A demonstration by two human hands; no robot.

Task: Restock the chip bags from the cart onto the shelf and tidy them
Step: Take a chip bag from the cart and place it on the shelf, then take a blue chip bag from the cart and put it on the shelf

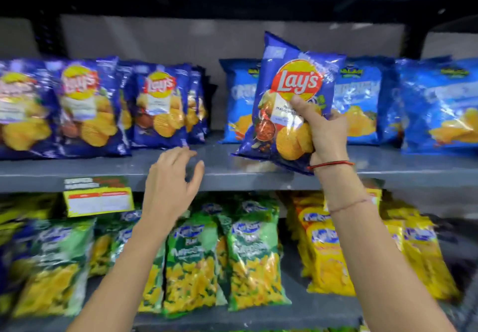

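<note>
A bare stretch of the grey metal shelf (222,161) lay open between the row of dark blue crinkled Lay's bags (160,106) on the left and the lighter blue foil bags (239,104) on the right. The dark blue Lay's bag (289,99) held up by the right hand (327,135) stood in front of that gap's right side.
</note>
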